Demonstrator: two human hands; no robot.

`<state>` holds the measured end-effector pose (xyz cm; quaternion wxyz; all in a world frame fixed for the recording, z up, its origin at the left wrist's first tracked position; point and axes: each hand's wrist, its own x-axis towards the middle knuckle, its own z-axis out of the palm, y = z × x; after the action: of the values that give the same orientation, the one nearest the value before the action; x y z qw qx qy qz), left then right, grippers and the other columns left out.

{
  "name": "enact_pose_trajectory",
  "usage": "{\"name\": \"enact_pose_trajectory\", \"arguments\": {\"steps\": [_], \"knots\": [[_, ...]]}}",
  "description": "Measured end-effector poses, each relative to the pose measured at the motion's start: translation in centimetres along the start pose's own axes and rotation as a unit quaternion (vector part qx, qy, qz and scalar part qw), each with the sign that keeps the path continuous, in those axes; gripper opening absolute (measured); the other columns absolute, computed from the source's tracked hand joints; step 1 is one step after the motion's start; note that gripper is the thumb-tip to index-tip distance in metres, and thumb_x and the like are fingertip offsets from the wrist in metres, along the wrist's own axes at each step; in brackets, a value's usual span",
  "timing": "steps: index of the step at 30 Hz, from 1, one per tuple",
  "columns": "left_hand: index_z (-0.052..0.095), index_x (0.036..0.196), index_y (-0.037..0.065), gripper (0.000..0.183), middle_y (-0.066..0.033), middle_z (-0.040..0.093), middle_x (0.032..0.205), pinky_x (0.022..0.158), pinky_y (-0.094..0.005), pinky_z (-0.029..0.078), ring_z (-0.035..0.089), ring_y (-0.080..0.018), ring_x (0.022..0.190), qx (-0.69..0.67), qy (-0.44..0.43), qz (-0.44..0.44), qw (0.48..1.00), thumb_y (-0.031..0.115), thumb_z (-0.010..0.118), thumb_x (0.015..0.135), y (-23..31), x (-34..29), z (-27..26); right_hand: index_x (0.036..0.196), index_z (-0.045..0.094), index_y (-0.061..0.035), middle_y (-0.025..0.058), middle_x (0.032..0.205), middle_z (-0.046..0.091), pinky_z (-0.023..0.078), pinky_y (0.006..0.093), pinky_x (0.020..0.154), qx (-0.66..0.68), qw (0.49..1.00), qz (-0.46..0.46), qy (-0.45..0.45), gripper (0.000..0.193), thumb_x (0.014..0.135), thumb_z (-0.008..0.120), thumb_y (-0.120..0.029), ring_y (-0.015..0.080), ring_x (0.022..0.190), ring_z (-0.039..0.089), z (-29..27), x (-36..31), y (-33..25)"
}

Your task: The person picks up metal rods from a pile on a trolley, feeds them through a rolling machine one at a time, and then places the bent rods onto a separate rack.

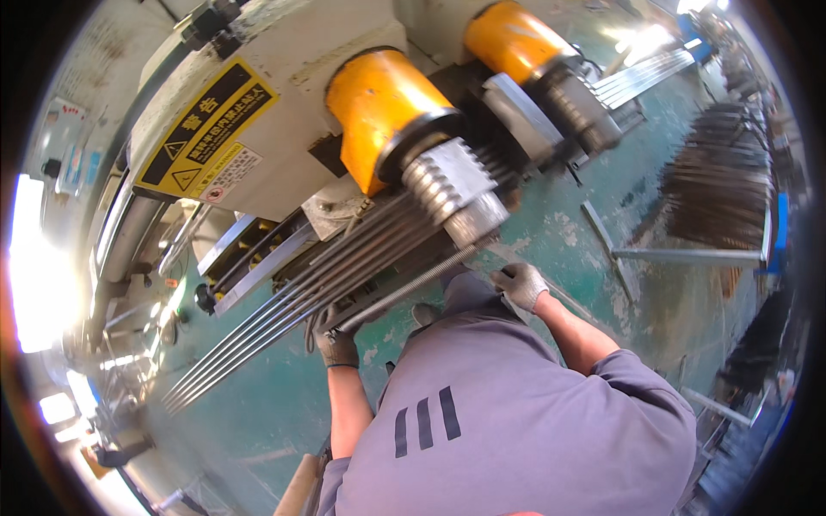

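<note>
My left hand [339, 347], in a light knitted work glove, is at the near end of a ridged metal rod [404, 291] that slants up to the right along the machine's front. The fingers are partly hidden by the rod, so their grip does not show. My right hand [521, 286], gloved too, hangs right of my body with its fingers curled in. Whatever it may hold is hidden. Several long steel bars [284, 311] lie side by side just beyond the left hand, running up beneath a ribbed metal roller [452, 185].
The machine [297, 112] fills the upper left, with a yellow warning label [206, 129] and two orange cylinders [383, 107]. A metal stand [688, 255] and a large pile of dark bars [718, 185] are at the right. The green floor [249, 421] is worn.
</note>
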<state>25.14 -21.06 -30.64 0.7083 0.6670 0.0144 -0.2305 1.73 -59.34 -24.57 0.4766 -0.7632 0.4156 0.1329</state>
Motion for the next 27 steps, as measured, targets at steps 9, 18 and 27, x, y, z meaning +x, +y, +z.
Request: {"name": "enact_pose_trajectory", "arguments": {"steps": [9, 18, 27], "knots": [[0.067, 0.117, 0.003, 0.03, -0.0138, 0.074, 0.106, 0.078, -0.0426, 0.059, 0.072, -0.0303, 0.089, -0.167, -0.047, -0.279, 0.944, 0.027, 0.071, 0.099, -2.4, -6.4, 3.4, 0.089, 0.074, -0.0013, 0.0106, 0.075, 0.069, 0.052, 0.0338, 0.068, 0.294, 0.853, -0.356, -0.244, 0.018, 0.092, 0.074, -0.019, 0.0156, 0.07, 0.065, -4.7, -17.3, -19.9], [0.063, 0.125, 0.003, 0.032, -0.0138, 0.069, 0.116, 0.09, -0.0431, 0.053, 0.067, -0.0306, 0.101, -0.224, -0.094, -0.176, 0.954, 0.026, 0.06, 0.103, -0.8, -7.0, 0.2, 0.07, 0.063, -0.0016, 0.0116, 0.059, 0.057, 0.041, 0.037, 0.051, 0.374, 0.558, -0.567, -0.478, 0.052, 0.096, 0.077, -0.045, 0.0208, 0.053, 0.052, -8.1, -24.9, -26.5], [0.059, 0.132, 0.004, 0.035, -0.0138, 0.065, 0.126, 0.103, -0.0436, 0.048, 0.061, -0.031, 0.112, -0.302, -0.136, -0.08, 0.94, 0.025, 0.05, 0.106, 1.3, -7.6, 1.1, 0.094, 0.074, -0.0039, 0.0033, 0.088, 0.073, 0.054, 0.0288, 0.069, 0.373, 0.842, -0.328, -0.21, 0.01, 0.095, 0.076, -0.013, 0.0121, 0.078, 0.067, -11.6, -19.3, -20.6]]}}
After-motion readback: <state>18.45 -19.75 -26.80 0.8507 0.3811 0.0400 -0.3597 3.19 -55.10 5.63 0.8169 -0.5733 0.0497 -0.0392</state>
